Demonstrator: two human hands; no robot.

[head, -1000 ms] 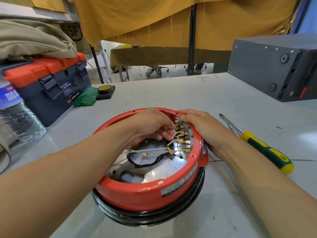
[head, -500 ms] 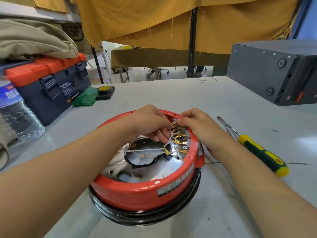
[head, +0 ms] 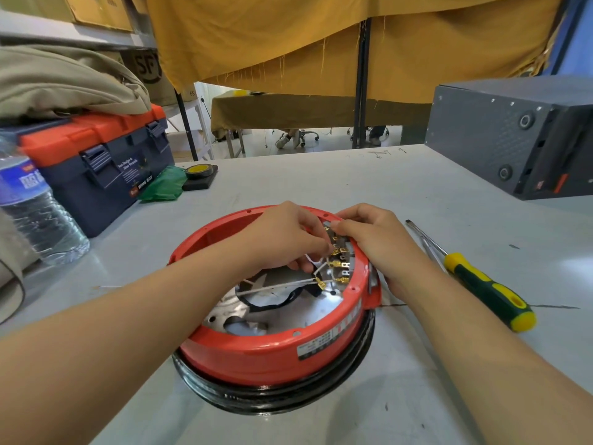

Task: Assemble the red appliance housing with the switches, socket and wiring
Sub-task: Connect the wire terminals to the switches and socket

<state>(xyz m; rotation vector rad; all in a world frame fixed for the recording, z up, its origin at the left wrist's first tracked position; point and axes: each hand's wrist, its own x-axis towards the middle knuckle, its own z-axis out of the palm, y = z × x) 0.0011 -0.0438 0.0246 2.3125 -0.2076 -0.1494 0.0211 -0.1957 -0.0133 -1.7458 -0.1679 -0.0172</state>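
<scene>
The round red appliance housing (head: 269, 354) lies upside down on the grey table, a black rim under it. Inside are a shiny metal plate, white wires (head: 276, 285) and brass spade terminals (head: 339, 263) at the switch block on the right inner wall. My left hand (head: 285, 237) reaches in from the left and pinches a white wire next to the terminals. My right hand (head: 375, 239) rests over the right rim, with its fingertips pinched at the upper terminals. The switch fronts on the outer wall are mostly hidden by my right hand.
A yellow-green screwdriver (head: 481, 284) lies right of the housing. A blue and orange toolbox (head: 96, 162) and a water bottle (head: 35, 207) stand at left, with a green bag and a tape roll (head: 199, 171) behind. A dark grey box (head: 513, 133) sits at back right.
My right fingertips have come in from the rim to the upper terminals. My left hand has shifted slightly along the wire. The view has tilted down a little.
</scene>
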